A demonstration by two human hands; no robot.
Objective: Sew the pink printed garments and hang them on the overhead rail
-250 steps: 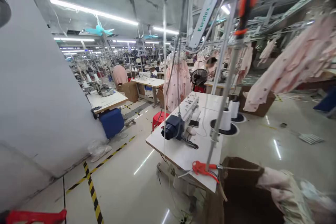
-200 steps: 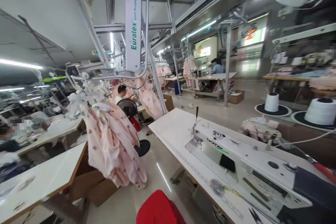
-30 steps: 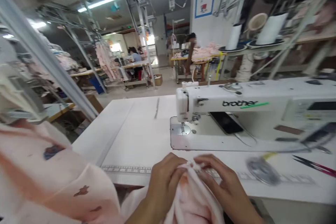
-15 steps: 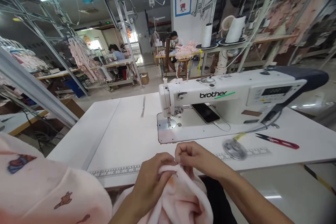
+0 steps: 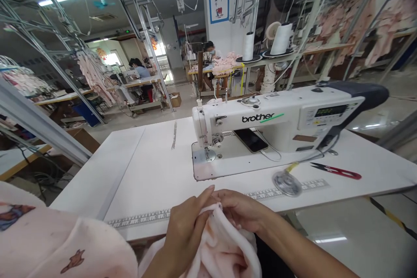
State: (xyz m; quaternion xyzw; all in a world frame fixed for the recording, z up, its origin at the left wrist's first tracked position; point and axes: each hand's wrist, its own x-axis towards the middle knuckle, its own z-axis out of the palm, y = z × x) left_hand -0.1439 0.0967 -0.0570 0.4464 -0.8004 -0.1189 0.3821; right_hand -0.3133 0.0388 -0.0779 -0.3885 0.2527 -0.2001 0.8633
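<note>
Soft pale-pink fleece fabric (image 5: 224,243) with a whitish rolled edge hangs over my lap, below the front edge of the table. My left hand (image 5: 189,221) is closed on its upper edge, thumb in front and fingers behind. Close against it, my right hand (image 5: 241,208) grips the same edge from the right; its fingertips are partly hidden behind the cloth. Just beyond both hands stands a white sewing machine (image 5: 260,121), its needle and presser foot (image 5: 208,153) over the metal plate. More pink fleece with brown animal prints (image 5: 71,247) bulges at the lower left.
A ruler strip (image 5: 140,218) runs along the front of the white table (image 5: 150,182). To the right lie a clear round disc (image 5: 286,183), red thread snips (image 5: 339,171) and a phone (image 5: 250,140) with a cable. Thread cones (image 5: 248,47) stand behind. Co-workers sit at machines farther back.
My right hand's fingers have shifted from a raised pinch at the edge to lower behind the fabric. My left index finger now points up more. The view has turned slightly right.
</note>
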